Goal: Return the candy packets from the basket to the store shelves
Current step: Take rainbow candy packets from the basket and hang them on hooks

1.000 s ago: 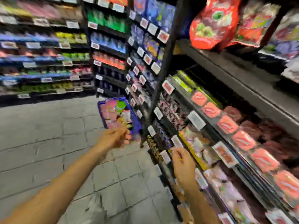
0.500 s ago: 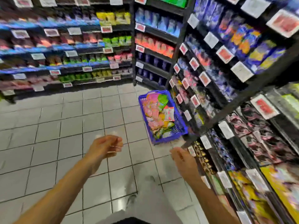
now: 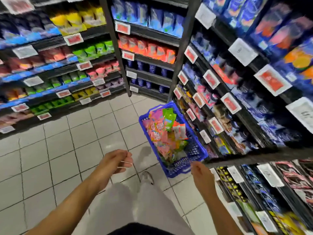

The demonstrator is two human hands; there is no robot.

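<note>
Pale tiled floor (image 3: 50, 150); a blurred shoe (image 3: 147, 178), seemingly.

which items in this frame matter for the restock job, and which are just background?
Job:
- blue basket on the floor
- candy packets piled in it
- right-hand shelves beside the basket
- left hand and right hand, neither holding a packet

Background:
- far-wall shelves of snack bags
- price tags
- tiled floor

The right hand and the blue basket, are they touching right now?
Cannot tell. In the head view the right hand overlaps the near rim of the blue basket, which sits on the floor, so contact or a gap isn't plain.
</note>
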